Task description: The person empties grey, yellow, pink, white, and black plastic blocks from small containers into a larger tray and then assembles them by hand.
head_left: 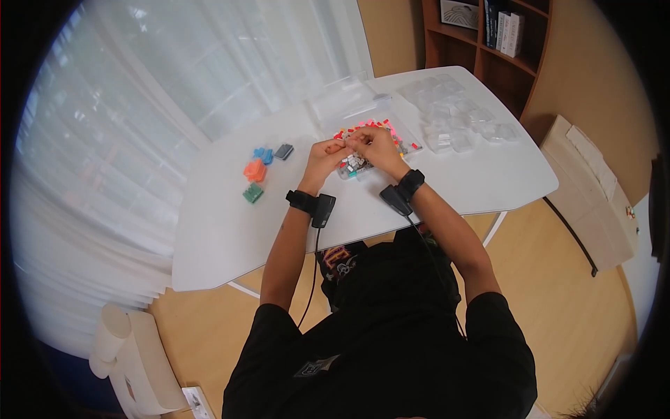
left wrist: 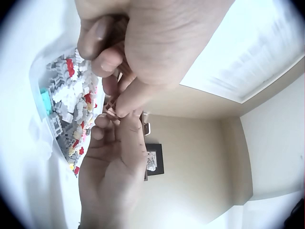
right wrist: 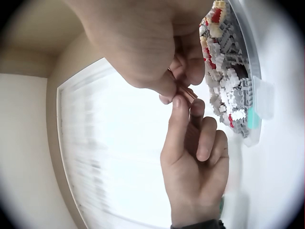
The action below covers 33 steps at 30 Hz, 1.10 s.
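From where I stand, everything hangs on the small brownish block [left wrist: 111,110] caught right between the fingertips of 2 hands, up over the near part of the clear box [left wrist: 38,76] on the white table [head_left: 230,237]. Neither hand is nearer: the left hand [head_left: 323,160] pinches it from the left side with thumb and fingertip, the right hand [head_left: 380,150] from the right, and the gap between each thumb and finger is narrow, just the block's thickness. The left hand's other fingers curl in toward the palm. Whether it is 1 piece or 2 pressed together, I cannot tell; the tips cover too much. In the right wrist view its visible part looks like a short strip, its long axis seeming to slant from the right hand's tips down toward the left's, with an exposed end pointing to the side where the loose bricks [right wrist: 224,81] lie heaped in the box.
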### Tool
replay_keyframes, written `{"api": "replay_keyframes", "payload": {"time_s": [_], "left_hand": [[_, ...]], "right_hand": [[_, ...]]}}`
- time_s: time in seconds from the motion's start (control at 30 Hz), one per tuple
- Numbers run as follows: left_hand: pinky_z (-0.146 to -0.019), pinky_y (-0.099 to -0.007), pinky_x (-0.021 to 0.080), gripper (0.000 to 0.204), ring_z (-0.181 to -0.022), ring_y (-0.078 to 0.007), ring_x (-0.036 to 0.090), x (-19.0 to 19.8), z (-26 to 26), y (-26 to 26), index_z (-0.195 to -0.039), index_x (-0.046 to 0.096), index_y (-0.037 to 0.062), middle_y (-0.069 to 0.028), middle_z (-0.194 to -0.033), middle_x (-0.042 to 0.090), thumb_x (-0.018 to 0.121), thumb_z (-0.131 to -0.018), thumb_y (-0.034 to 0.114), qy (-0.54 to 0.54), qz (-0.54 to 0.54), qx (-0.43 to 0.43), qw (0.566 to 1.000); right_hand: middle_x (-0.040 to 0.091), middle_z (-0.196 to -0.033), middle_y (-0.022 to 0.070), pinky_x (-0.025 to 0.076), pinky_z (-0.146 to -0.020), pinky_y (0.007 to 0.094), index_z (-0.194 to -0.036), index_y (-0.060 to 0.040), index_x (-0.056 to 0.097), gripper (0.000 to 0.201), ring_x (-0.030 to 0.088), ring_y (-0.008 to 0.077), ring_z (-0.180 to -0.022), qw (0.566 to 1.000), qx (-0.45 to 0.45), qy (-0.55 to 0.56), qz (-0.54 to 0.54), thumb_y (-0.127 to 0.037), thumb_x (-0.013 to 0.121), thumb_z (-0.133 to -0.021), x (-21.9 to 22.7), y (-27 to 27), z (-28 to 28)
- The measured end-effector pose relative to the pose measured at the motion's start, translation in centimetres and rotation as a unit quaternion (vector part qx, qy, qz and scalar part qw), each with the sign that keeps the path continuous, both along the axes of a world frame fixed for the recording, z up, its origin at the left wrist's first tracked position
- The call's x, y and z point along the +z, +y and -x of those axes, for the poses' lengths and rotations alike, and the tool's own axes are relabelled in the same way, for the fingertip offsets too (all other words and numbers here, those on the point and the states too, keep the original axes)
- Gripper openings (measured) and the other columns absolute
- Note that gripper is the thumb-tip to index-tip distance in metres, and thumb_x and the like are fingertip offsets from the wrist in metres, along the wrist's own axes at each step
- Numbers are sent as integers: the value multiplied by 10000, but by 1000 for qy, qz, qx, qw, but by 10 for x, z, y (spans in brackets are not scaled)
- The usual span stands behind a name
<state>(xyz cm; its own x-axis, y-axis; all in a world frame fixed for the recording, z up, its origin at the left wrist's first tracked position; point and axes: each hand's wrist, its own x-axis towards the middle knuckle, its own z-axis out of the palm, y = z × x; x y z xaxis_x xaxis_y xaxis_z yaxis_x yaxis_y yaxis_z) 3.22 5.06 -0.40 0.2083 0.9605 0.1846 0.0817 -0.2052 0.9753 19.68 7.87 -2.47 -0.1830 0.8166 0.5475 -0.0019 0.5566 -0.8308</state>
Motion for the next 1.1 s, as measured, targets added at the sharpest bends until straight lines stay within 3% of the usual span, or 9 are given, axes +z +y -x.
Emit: {"api": "replay_keyframes", "payload": {"time_s": [0.2, 0.3, 0.5, 0.8, 1.03, 1.1], "left_hand": [[-428, -191, 241, 134, -478, -17, 371, -3, -1, 0, -890, 665, -1, 24, -646, 585, 664, -852, 128, 4, -7, 9, 1000], [-429, -194, 238, 134, -475, -20, 369, -3, 0, 0, -882, 674, -5, 19, -637, 581, 665, -847, 124, 5, 1, 11, 1000], [-431, -197, 239, 133, -470, -25, 360, 3, 0, -4, -877, 680, -13, 27, -611, 543, 650, -848, 113, 4, 9, 3, 1000], [-432, -192, 252, 153, -476, -22, 367, -4, 0, 2, -898, 670, -8, 43, -605, 519, 657, -865, 141, -11, -7, 11, 1000], [-431, -188, 255, 159, -474, -21, 371, -3, -1, 3, -904, 672, -9, 50, -593, 508, 676, -853, 142, -14, -4, 28, 999], [-429, -186, 250, 183, -473, -17, 369, -1, -3, 0, -935, 677, -7, 57, -590, 502, 683, -852, 155, -23, 0, 41, 999]], "right_hand": [[613, -629, 20, 417, -491, 205, -829, 33, 666, 113, 533, 52, -536, 987, 88, 82, 106, -80, 668, -837, -4, 5, -1], [608, -623, 23, 411, -473, 201, -850, 42, 663, 113, 529, 56, -518, 988, 94, 58, 105, -70, 649, -856, -3, 5, -2], [638, -695, 39, 445, -521, 197, -865, 29, 674, 142, 558, 67, -570, 973, 131, 88, 171, -106, 632, -874, 1, 2, -6], [677, -809, 73, 513, -637, 199, -938, 44, 672, 176, 616, 82, -674, 969, 111, 82, 205, -114, 611, -889, 5, 1, -10], [684, -840, 82, 520, -637, 199, -951, 61, 670, 180, 626, 87, -690, 979, 85, 67, 173, -97, 616, -885, 1, 5, -7], [678, -773, 86, 504, -594, 202, -929, 78, 669, 173, 617, 87, -634, 978, 60, 111, 163, -76, 653, -852, 4, 3, -6]]}}
